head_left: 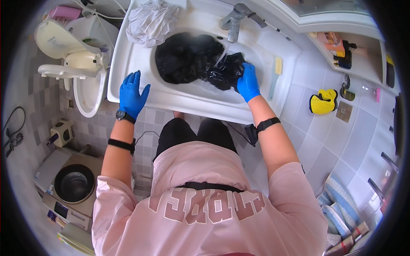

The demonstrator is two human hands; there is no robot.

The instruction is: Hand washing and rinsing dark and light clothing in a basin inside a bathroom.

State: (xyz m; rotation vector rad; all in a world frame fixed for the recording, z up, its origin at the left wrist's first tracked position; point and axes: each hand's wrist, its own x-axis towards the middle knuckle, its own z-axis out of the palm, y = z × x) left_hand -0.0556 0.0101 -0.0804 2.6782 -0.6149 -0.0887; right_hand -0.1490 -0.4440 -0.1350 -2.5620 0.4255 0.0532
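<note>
Wearing a blue glove, my right hand (248,82) grips wet black cloth (226,72) at the right side of the basin. Water from the grey faucet (234,23) runs down onto that cloth. More dark cloth (181,59) lies soaking in the white sink (143,81); whether it is one piece with the gripped part I cannot tell. My left hand (133,94), also in a blue glove, is held over the sink's front left edge with its fingers stretched out and nothing in it. A crumpled pale grey cloth (151,21) rests on the sink's back left corner.
A brush (276,77) with pale bristles lies on the sink's right ledge. Left of the sink is a toilet (87,91) with its lid raised. A washing machine (74,183) stands at lower left. Yellow gloves (323,101) hang on the right wall below a shelf (363,55).
</note>
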